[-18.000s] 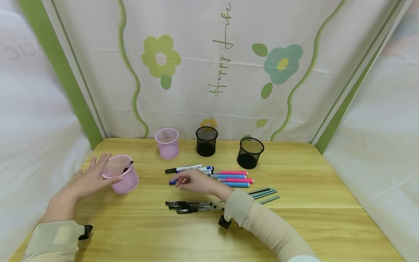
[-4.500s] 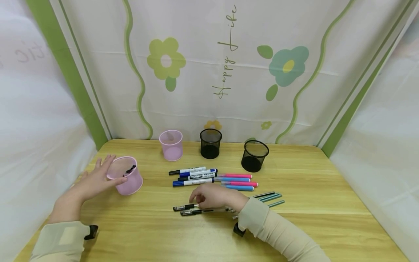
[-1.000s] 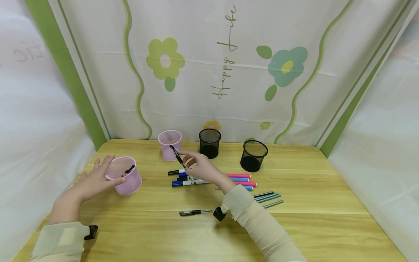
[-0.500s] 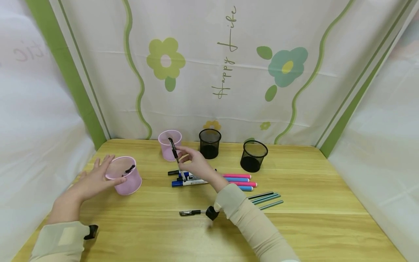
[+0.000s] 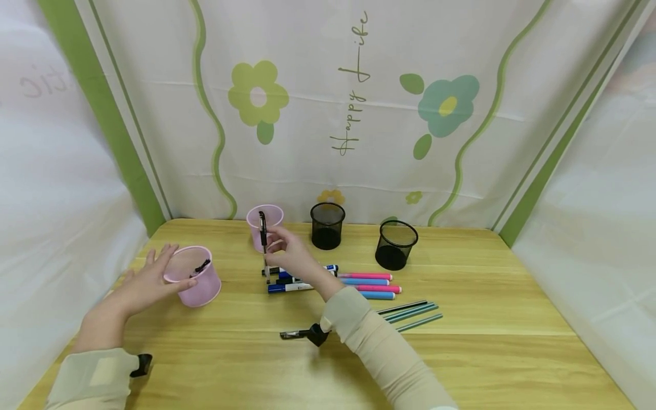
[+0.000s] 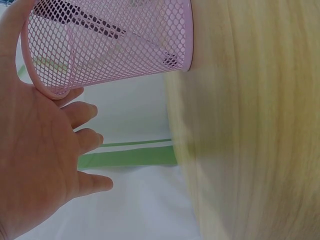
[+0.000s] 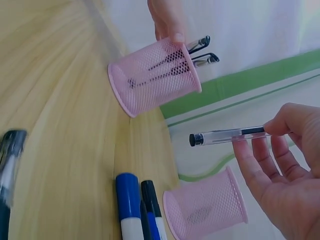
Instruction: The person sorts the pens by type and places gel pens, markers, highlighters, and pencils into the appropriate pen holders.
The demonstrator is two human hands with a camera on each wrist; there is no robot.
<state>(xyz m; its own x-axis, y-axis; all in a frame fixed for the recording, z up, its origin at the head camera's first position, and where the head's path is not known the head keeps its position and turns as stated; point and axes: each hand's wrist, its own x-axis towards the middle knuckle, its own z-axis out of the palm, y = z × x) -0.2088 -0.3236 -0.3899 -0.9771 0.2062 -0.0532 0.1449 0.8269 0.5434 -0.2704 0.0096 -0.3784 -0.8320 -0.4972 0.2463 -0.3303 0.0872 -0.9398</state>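
Observation:
My left hand (image 5: 135,290) holds the rim of a pink mesh pen holder (image 5: 201,289) on the left of the table, thumb on the near side. Inside it lean at least two black gel pens (image 7: 172,67), caps sticking out over the rim. Between thumb and fingers my right hand (image 5: 294,256) pinches another gel pen (image 5: 263,233), raised above the table, nearly upright with its black cap on top. This hand is in front of a second pink pen holder (image 5: 256,234), left of the markers. One more gel pen (image 5: 291,335) lies under the right wrist, partly covered by the wrist camera.
Two black mesh pen holders, one at the back middle (image 5: 327,236) and one further right (image 5: 392,256), stand upright. White-barrelled markers (image 5: 299,287), pink and blue highlighters (image 5: 376,289) and thin dark and teal sticks (image 5: 412,316) lie mid-table. A curtain (image 5: 318,114) hangs behind the table.
Over the last second my right hand carries the gel pen left and turns it upright. Since 18 seconds ago, gel pens have left the table and more stand in the left holder. The left hand stays.

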